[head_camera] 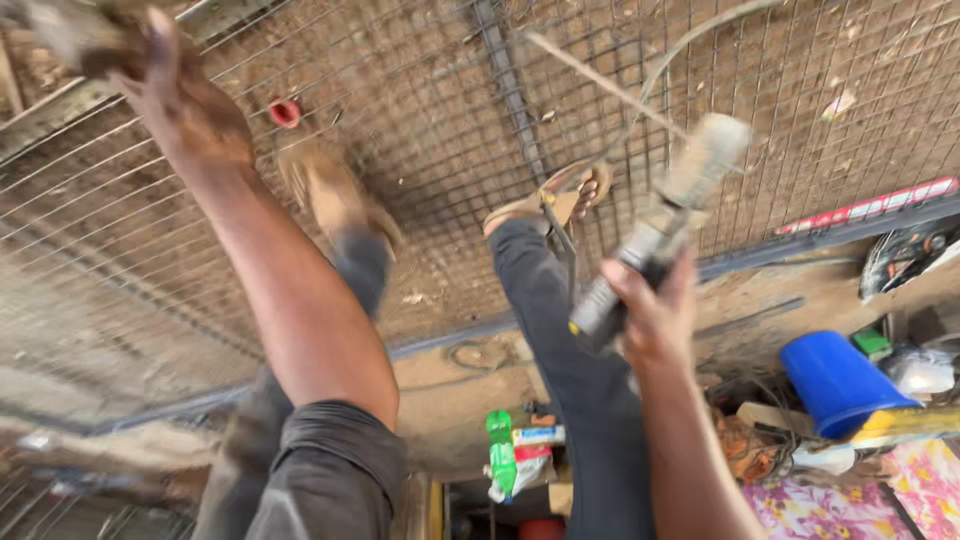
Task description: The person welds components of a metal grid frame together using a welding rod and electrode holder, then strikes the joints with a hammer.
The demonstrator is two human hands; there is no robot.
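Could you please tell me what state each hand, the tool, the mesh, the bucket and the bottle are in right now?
Left hand: raised, gripping a blurred object at the mesh's edge.
Right hand: closed around the power tool.
Power tool: held tilted above the mesh, cable attached.
Wire mesh panel: lying flat on the dirt, stood on.
Blue bucket: tipped on its side.
Green bottle: upright, capped.

power tool (655, 235) | grey, dusty, cylindrical body, blurred | tilted, front end raised up-right | held above wire mesh (420, 130) | blurred brownish object (85, 40) | gripped at top left
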